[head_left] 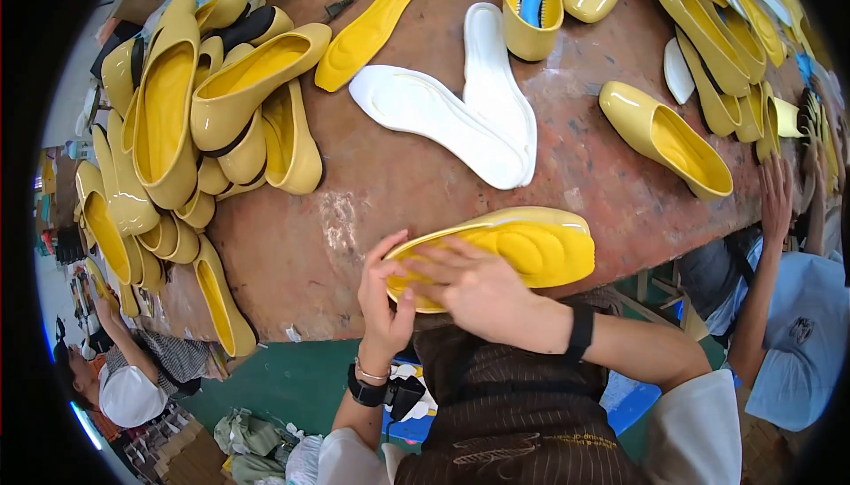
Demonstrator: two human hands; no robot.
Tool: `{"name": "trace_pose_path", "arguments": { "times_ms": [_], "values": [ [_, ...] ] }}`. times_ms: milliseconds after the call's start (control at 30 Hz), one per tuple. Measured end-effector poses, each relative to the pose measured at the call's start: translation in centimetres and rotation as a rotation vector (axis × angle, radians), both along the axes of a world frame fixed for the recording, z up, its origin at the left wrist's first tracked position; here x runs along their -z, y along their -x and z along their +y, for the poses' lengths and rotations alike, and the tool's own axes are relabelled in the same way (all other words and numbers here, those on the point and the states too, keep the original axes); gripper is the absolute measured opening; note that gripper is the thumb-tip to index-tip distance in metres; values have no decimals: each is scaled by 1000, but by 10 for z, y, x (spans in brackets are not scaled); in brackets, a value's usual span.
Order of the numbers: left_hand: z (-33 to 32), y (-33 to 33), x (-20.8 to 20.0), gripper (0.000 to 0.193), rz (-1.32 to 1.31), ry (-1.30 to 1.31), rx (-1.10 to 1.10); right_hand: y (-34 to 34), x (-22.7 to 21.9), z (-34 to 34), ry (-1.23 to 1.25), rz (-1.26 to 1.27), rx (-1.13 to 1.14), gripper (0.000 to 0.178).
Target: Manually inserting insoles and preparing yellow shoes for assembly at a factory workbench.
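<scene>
Near the table's front edge lies a glossy yellow slip-on shoe [567, 216] with a yellow insole [540, 255] partly inside it. The insole's contoured end sticks out over the shoe's right end. Around the shoe's left end my left hand [384, 303] is closed, thumb in front and fingers behind. My right hand [482, 288] lies flat on the insole with its fingers stretched leftward into the shoe, slightly blurred. What is under those fingers is hidden.
Many yellow shoes [168, 113] are heaped at left. Two white insoles [500, 86] and one loose yellow insole [376, 24] lie farther back. A single shoe [664, 139] rests right, near another pile of shoes [708, 33]. A co-worker's hands [776, 188] reach in there.
</scene>
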State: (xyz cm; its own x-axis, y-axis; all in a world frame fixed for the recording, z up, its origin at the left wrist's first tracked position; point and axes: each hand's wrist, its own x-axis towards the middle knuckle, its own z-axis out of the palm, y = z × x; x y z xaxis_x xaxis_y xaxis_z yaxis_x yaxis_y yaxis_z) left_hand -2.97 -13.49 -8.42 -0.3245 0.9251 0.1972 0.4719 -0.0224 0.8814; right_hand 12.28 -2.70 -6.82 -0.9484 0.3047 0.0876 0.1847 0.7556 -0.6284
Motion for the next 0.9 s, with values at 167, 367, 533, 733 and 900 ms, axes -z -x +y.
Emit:
{"name": "trace_pose_path", "arguments": {
  "times_ms": [167,367,533,733,900],
  "values": [
    [2,-7,-9,21,-86,27,-76,-20,-16,6,-190,-16,157,30],
    [5,-65,-46,53,224,167,18,-56,-26,50,-85,68,400,37],
    [26,-118,-69,55,518,407,305,-63,-46,108,130,175,896,23],
    [31,-135,-57,41,731,436,326,-96,-60,37,-24,53,409,39],
    [28,-135,-52,36,703,546,453,-96,-45,12,-75,-40,442,39]
  ]
}}
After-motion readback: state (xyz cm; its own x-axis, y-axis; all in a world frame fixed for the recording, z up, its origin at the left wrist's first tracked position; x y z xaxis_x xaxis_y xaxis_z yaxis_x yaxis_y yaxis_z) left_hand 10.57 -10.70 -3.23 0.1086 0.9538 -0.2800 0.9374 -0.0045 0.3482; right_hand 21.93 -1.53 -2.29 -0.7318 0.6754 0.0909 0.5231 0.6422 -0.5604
